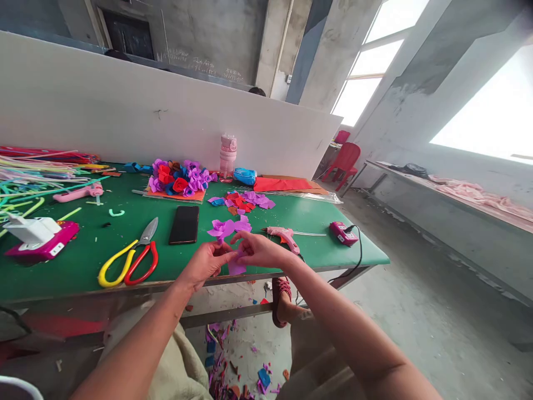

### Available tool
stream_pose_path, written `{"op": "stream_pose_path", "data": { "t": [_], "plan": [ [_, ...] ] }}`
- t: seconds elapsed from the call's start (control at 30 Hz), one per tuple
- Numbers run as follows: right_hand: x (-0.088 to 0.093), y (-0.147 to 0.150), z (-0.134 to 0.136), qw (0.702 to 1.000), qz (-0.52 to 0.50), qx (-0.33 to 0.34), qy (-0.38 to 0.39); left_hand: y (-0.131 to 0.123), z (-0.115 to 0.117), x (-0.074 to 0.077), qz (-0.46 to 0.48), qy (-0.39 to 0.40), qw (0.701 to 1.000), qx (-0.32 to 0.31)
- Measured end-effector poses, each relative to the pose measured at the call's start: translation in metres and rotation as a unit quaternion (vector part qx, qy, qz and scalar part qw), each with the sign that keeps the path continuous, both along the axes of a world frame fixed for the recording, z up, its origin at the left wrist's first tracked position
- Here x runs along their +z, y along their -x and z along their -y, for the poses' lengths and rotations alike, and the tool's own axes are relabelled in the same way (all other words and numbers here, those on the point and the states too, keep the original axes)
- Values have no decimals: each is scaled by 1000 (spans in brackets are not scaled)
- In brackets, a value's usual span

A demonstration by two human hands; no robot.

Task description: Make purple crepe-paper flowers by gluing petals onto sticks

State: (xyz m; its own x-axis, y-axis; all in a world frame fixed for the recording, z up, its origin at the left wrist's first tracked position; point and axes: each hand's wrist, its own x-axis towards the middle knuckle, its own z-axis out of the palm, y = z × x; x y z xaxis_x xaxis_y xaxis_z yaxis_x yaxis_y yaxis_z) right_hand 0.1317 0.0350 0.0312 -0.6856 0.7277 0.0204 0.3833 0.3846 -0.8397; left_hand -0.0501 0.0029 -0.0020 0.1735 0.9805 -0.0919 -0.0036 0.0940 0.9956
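Pinching a soft, ruffled purple flower [228,228], my left hand [207,264] and right hand [259,250] both closed on its thin petals.

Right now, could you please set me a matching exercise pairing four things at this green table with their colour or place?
Things:
1. scissors
2. phone
3. bottle
4. paper flower

Descriptions:
A. purple, held between the left hand and the right hand
B. pink, upright near the white partition
C. black, lying flat
D. one yellow handle, one red

Pairs: 1-D, 2-C, 3-B, 4-A.
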Motion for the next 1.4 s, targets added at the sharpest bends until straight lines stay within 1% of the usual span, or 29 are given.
{"op": "stream_pose_path", "data": {
  "t": [0.1, 0.2, 0.3, 0.33, 0.4, 0.47, 0.5, 0.53, 0.57, 0.63, 0.67, 0.7, 0.73, 0.8, 0.87, 1.0, 1.07, 1.13, 1.2, 1.27, 1.3, 1.33, 1.4],
  "plan": [
    [-11, -5, 0, 999, -6, -41, 16, -3, -1, 1, 11, -5, 1000, 4],
    [-19, -7, 1, 998, -13, -54, 37, -3, -3, -1, 4, -2, 1000, -2],
    [-19, -5, 7, 997, -30, -55, 53, -6, -5, -4, -23, 1, 1000, -17],
    [-17, -6, 9, 996, -36, -57, 59, -6, -6, -6, -29, 0, 1000, -8],
    [-11, -12, 13, 994, -53, -74, 53, -7, -8, -8, -40, -1, 999, 30],
    [-6, -29, 16, 990, -68, -125, 9, -5, -11, -11, -53, 11, 996, 70],
    [-5, -41, 15, 983, -69, -171, -29, -4, -13, -12, -58, 23, 994, 85],
    [-4, -56, 15, 969, -60, -229, -65, -3, -15, -13, -60, 36, 993, 95],
    [-5, -72, 13, 954, -28, -285, -89, -2, -17, -14, -59, 47, 992, 103],
    [-11, -103, 6, 910, 87, -387, -123, -1, -19, -16, -56, 57, 991, 111],
    [-16, -117, 2, 890, 140, -413, -136, -2, -20, -16, -60, 55, 990, 114],
    [-21, -127, -3, 876, 179, -424, -140, -2, -21, -16, -69, 49, 989, 119],
    [-27, -135, -8, 874, 210, -421, -121, -3, -21, -16, -83, 42, 988, 124],
    [-36, -142, -18, 889, 235, -389, -52, -5, -21, -17, -117, 26, 984, 134],
    [-41, -140, -26, 905, 238, -353, 5, -6, -22, -18, -143, 14, 980, 140],
    [-39, -128, -40, 917, 234, -320, 41, -6, -23, -18, -159, 9, 978, 135],
    [-36, -124, -42, 925, 191, -323, 68, -6, -23, -18, -171, 10, 977, 130],
    [-35, -120, -37, 926, 116, -340, 113, -6, -23, -18, -190, 11, 973, 129],
    [-35, -115, -25, 922, 43, -354, 151, -6, -23, -18, -205, 11, 970, 128],
    [-37, -108, -8, 919, -39, -353, 170, -5, -24, -19, -210, 11, 969, 126],
    [-38, -104, 0, 907, -128, -354, 190, -5, -24, -20, -209, 11, 970, 126],
    [-40, -99, 8, 886, -206, -355, 214, -5, -24, -21, -205, 11, 971, 125],
    [-44, -89, 19, 833, -323, -339, 294, -5, -25, -23, -196, 9, 973, 125]
  ]
}}
